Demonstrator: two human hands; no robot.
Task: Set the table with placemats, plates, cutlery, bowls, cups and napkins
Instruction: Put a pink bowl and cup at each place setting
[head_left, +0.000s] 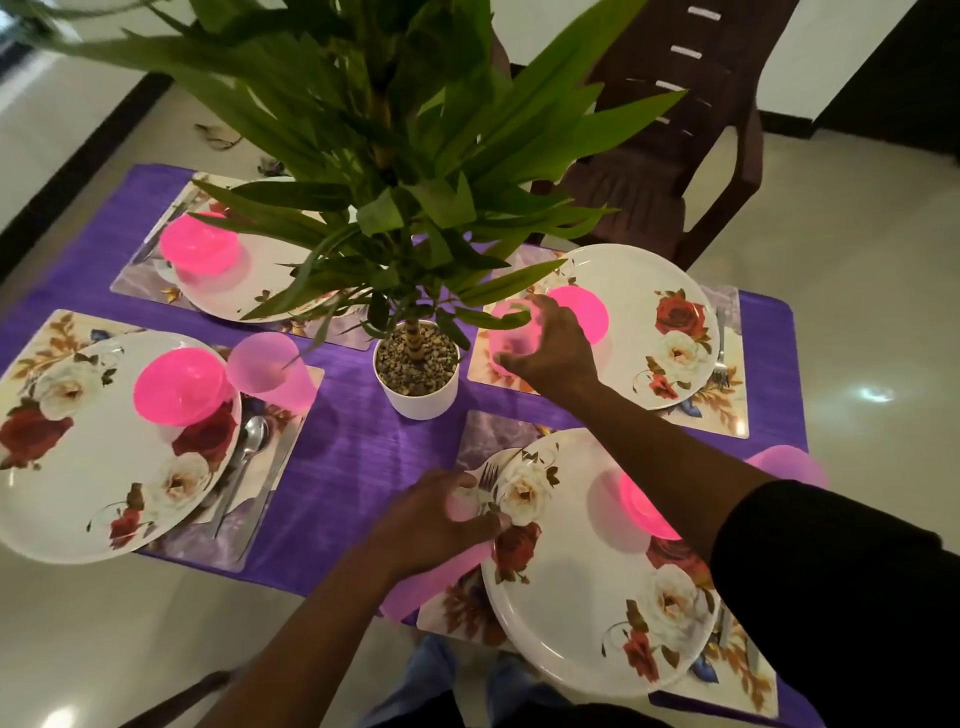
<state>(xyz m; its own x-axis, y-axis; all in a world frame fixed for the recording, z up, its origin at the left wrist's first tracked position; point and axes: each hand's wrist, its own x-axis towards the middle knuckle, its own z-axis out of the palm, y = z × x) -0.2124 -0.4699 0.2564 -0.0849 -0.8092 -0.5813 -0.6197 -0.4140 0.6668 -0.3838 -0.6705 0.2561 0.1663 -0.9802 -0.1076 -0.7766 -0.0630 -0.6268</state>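
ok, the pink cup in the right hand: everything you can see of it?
The pink cup is translucent, plastic-looking and plain, with no handle visible. It looks roughly upright, at the left edge of the far-right placemat, beside the floral plate and a pink bowl. The right hand grips it from above, fingers curled round its rim. A plant leaf crosses in front. Whether its base touches the mat is unclear.

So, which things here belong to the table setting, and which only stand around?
Belong: placemats, plates, pink bowls, pink cups, spoon, fork.
Only around: potted plant, brown chair, purple tablecloth.
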